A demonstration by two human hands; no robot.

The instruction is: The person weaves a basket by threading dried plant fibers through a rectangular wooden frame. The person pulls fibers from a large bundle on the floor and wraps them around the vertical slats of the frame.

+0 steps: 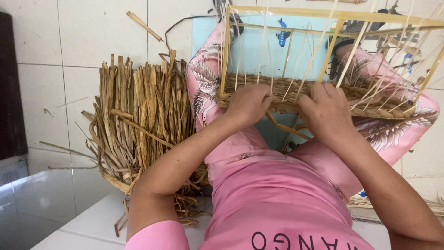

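Both forearms reach forward from the pink lap. The left hand (pixel 248 103) is curled shut on the near rim of the woven basket (pixel 314 95); the right hand (pixel 326 111) presses bent fingers on the weave. Weaving is underway; next another strand must tuck between the upright ribs (pixel 323 55). A pile of dried straw (pixel 138 120) lies left.

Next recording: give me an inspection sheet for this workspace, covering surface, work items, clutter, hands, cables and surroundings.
Surface: pale tiled floor, person seated on it.
Work items: woven straw band on a bamboo frame across the lap; thin upright strands rise from the weave.
Clutter: pile of dried flat straw strips at the person's left; one loose strip on the tiles.
Hands: left hand and right hand both pressed on the band, fingers curled over the weave.
Cables: dark cord on the floor.
Surroundings: light blue mat under the frame.
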